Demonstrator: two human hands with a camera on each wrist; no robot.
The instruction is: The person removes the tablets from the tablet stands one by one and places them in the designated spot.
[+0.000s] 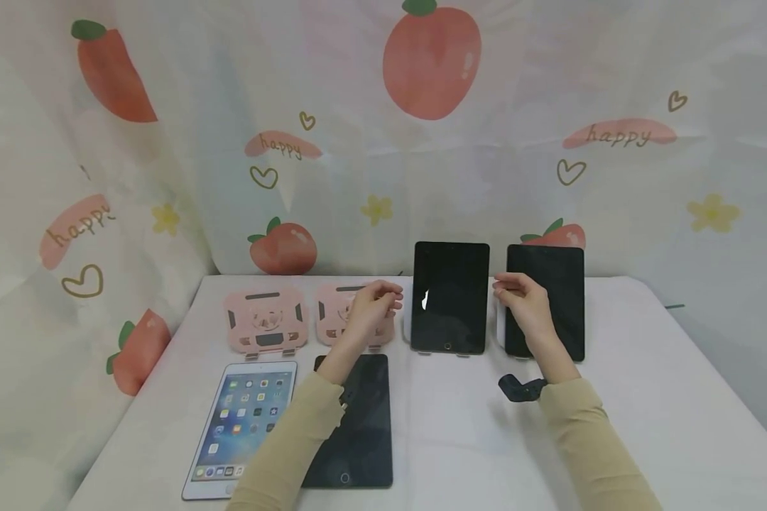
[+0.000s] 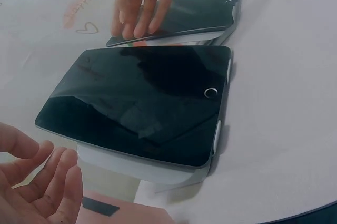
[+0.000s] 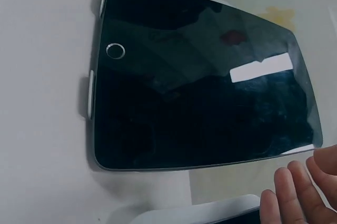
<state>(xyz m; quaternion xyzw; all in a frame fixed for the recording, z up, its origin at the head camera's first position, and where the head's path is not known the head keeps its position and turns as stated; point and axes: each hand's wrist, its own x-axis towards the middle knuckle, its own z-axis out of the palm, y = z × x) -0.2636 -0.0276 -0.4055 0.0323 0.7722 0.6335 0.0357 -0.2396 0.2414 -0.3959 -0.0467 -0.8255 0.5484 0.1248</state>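
Observation:
Two dark-screened tablets lean upright on stands at the back of the table: the middle tablet (image 1: 450, 298) and the right tablet (image 1: 565, 305). My left hand (image 1: 372, 310) hovers just left of the middle tablet, in front of a pink stand (image 1: 326, 319). Its fingers are loosely bent and hold nothing, as the left wrist view shows. Between the two tablets is my right hand (image 1: 529, 306), partly covering the right one. Relaxed fingers (image 3: 287, 192) of that hand lie close to the middle tablet's edge, apart from it as far as I can tell.
Another pink stand (image 1: 267, 319) stands at the back left. Flat in front lie a white tablet (image 1: 246, 404) with a lit screen and a black tablet (image 1: 364, 440), both partly behind my left sleeve. A printed curtain (image 1: 345, 163) hangs behind the white table (image 1: 460, 440).

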